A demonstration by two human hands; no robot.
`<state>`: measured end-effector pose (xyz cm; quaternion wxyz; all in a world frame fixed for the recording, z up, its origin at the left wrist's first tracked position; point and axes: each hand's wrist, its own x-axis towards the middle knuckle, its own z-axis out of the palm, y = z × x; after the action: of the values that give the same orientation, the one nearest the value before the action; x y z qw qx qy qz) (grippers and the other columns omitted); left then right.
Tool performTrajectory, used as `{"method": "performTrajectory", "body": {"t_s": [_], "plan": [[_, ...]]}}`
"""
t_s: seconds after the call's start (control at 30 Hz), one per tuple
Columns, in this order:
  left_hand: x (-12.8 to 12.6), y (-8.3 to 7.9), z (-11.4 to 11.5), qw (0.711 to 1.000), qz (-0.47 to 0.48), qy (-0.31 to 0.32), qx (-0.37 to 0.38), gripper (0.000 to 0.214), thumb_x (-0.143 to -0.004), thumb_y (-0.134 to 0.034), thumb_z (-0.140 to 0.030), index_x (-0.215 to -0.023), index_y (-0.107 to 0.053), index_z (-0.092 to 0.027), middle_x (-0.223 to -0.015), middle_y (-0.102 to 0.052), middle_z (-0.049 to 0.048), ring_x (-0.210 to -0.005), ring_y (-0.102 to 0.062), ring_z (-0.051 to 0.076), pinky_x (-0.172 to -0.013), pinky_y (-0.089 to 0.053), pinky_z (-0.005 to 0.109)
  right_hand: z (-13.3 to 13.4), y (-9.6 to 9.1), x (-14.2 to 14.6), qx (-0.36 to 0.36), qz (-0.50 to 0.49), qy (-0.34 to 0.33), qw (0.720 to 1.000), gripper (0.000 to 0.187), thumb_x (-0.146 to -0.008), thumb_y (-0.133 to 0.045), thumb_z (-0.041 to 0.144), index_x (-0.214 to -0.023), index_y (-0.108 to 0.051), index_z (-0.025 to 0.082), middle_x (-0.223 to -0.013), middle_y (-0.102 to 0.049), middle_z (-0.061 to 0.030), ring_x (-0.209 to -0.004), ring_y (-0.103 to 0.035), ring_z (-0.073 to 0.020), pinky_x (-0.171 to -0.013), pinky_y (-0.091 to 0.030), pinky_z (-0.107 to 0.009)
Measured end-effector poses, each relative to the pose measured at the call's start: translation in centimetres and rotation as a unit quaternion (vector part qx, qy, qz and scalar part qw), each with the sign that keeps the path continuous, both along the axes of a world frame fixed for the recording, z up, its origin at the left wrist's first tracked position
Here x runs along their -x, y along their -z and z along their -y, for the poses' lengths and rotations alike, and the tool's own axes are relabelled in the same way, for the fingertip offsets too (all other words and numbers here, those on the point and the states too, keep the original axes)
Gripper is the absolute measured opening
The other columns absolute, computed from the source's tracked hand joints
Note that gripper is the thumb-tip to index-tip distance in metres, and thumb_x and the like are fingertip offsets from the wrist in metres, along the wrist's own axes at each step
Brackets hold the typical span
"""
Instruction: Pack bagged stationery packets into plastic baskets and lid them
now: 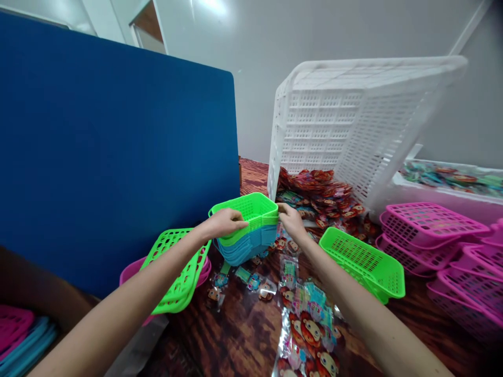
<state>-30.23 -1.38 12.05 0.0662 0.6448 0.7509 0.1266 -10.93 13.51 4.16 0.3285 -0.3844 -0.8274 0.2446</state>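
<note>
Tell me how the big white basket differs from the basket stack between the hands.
The white basket is one colour; the basket stack, green above blue. The white basket is larger than the stack. The white basket is tipped; the stack opens upward. Both have perforated sides.

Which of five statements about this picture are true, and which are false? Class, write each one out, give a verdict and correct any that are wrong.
1. The left hand and right hand both touch the stack of baskets. True.
2. In that stack, blue baskets sit below green baskets. True.
3. The large white basket holds the pink baskets at the far right. False: a pile of printed packets lies in its lower part; those pink baskets are outside it.
4. A separate green basket stands to the right of both hands in the picture. True.
5. The large panel on the left is red. False: it is blue.
</note>
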Motion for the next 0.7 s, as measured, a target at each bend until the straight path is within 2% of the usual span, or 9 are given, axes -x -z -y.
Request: {"method": "performTrajectory", "body": {"t_s": [0.07, 0.17, 0.23, 0.27, 0.4, 0.47, 0.57, 0.63, 0.7], "plan": [[0.2, -0.4, -0.4, 0.999, -0.018, -0.035, -0.014, 0.028, -0.090, -0.050, -0.043, -0.092, -0.071, -0.024, -0.090, -0.073, -0.0009, -0.083, -0.066, 0.018, -0.068, -0.046, 0.024, -1.0, -1.3, 0.0, 0.026, 0.027, 0.003, 0.999, 0.043, -0.084, -0.034, 0.014, -0.108, -0.070, 0.016, -0.097, -0.074, -0.0056, -0.090, -0.066, -0.0184, -0.080, -0.050, -0.027], [1.5, -0.4, -0.7, 0.985, -0.070, -0.147, -0.055, 0.038, -0.095, -0.042, -0.036, -0.122, -0.061, -0.017, -0.126, -0.064, 0.0140, -0.115, -0.059, 0.029, -0.087, -0.046, 0.035, -1.8, -3.4, 0.5, 0.042, 0.074, 0.025, 0.996, 0.035, -0.091, -0.043, 0.033, -0.090, -0.073, 0.014, -0.087, -0.074, -0.0082, -0.083, -0.066, -0.0206, -0.073, -0.048, -0.026], [2.9, -0.2, -0.7, 0.972, -0.092, -0.212, -0.045, 0.045, -0.094, -0.046, -0.039, -0.125, -0.057, -0.009, -0.130, -0.059, 0.0247, -0.119, -0.056, 0.038, -0.088, -0.046, 0.043, -1.9, -4.6, 1.2, 0.043, 0.105, 0.045, 0.993, 0.030, -0.086, -0.056, 0.039, -0.087, -0.072, 0.014, -0.088, -0.074, -0.0112, -0.085, -0.067, -0.0234, -0.073, -0.047, -0.028], [3.6, 0.0, -0.7, 0.968, -0.094, -0.230, -0.026, 0.046, -0.092, -0.050, -0.042, -0.120, -0.060, -0.007, -0.124, -0.062, 0.0258, -0.113, -0.060, 0.039, -0.084, -0.048, 0.043, -1.7, -5.1, 1.5, 0.043, 0.119, 0.055, 0.991, 0.025, -0.083, -0.061, 0.036, -0.088, -0.072, 0.014, -0.090, -0.074, -0.0128, -0.087, -0.067, -0.0247, -0.073, -0.047, -0.028], [5.3, 0.7, -0.7, 0.966, -0.086, -0.237, 0.052, 0.031, -0.092, -0.056, -0.042, -0.094, -0.069, -0.015, -0.095, -0.072, 0.0124, -0.088, -0.069, 0.026, -0.074, -0.053, 0.035, -0.4, -6.3, 2.6, 0.029, 0.145, 0.088, 0.985, 0.017, -0.078, -0.063, 0.018, -0.091, -0.073, 0.015, -0.099, -0.073, -0.0169, -0.100, -0.066, -0.0280, -0.081, -0.046, -0.031], [5.6, 0.9, -0.8, 0.964, -0.098, -0.238, 0.061, 0.028, -0.095, -0.055, -0.041, -0.095, -0.068, -0.015, -0.097, -0.071, 0.0087, -0.090, -0.068, 0.022, -0.080, -0.053, 0.037, 0.2, -6.3, 2.7, 0.017, 0.137, 0.093, 0.986, 0.020, -0.079, -0.061, 0.015, -0.095, -0.072, 0.015, -0.106, -0.072, -0.0182, -0.108, -0.063, -0.0293, -0.087, -0.044, -0.033], [5.8, 1.3, -0.8, 0.962, -0.112, -0.243, 0.059, 0.030, -0.096, -0.057, -0.043, -0.103, -0.066, -0.015, -0.106, -0.068, 0.0081, -0.098, -0.065, 0.021, -0.088, -0.052, 0.041, 0.4, -6.2, 2.5, 0.015, 0.109, 0.091, 0.990, 0.022, -0.084, -0.056, 0.017, -0.100, -0.070, 0.015, -0.115, -0.068, -0.0189, -0.117, -0.058, -0.0303, -0.092, -0.043, -0.034], [6.2, 1.4, -1.0, 0.961, -0.109, -0.245, 0.062, 0.031, -0.095, -0.058, -0.043, -0.106, -0.065, -0.015, -0.108, -0.067, 0.0084, -0.099, -0.064, 0.021, -0.088, -0.053, 0.041, -0.1, -6.0, 2.2, 0.043, 0.092, 0.080, 0.992, 0.017, -0.086, -0.055, 0.020, -0.095, -0.069, 0.015, -0.109, -0.070, -0.0160, -0.110, -0.061, -0.0276, -0.088, -0.045, -0.032], [6.8, 1.5, -1.2, 0.962, -0.100, -0.245, 0.069, 0.029, -0.095, -0.058, -0.042, -0.107, -0.064, -0.016, -0.108, -0.066, 0.0077, -0.098, -0.065, 0.021, -0.086, -0.054, 0.040, -0.8, -5.7, 1.9, 0.100, 0.082, 0.061, 0.990, 0.018, -0.090, -0.052, 0.024, -0.085, -0.067, 0.015, -0.089, -0.072, -0.0110, -0.088, -0.067, -0.0211, -0.075, -0.049, -0.028]]}}
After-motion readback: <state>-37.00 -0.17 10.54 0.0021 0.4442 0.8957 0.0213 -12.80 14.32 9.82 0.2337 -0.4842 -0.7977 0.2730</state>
